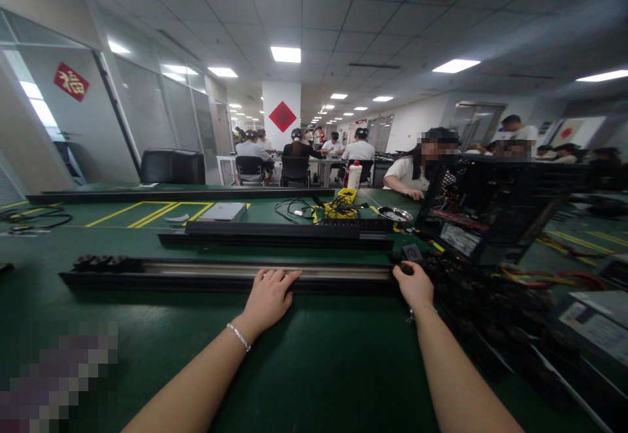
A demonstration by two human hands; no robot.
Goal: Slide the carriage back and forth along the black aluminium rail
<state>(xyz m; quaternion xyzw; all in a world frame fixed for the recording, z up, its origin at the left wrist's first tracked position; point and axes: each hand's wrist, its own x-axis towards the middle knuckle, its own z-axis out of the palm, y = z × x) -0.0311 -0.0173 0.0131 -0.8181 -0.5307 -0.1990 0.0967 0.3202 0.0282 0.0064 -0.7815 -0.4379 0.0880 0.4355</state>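
Observation:
A long black rail (196, 282) with a pale metal channel lies crosswise on the green table in front of me. My left hand (269, 299) holds its near wall around the middle, the fingertips over the channel and the thumb on the near side. At the rail's right end, my right hand (416, 286) is closed, thumb and fingers pinching a small black part (407, 268) that is mostly covered. Several black round-topped pieces (103, 263) sit in the rail's left end. Just behind my right hand stands a small dark square piece (412, 252).
More black rails (275, 235) lie behind. Farther back are a flat silver box (224, 212), a yellow holder (347, 197) with cables and a metal dish (395, 214). An open computer case (490, 210) and dark parts (485, 302) crowd the right. Across the table sits a co-worker (407, 174).

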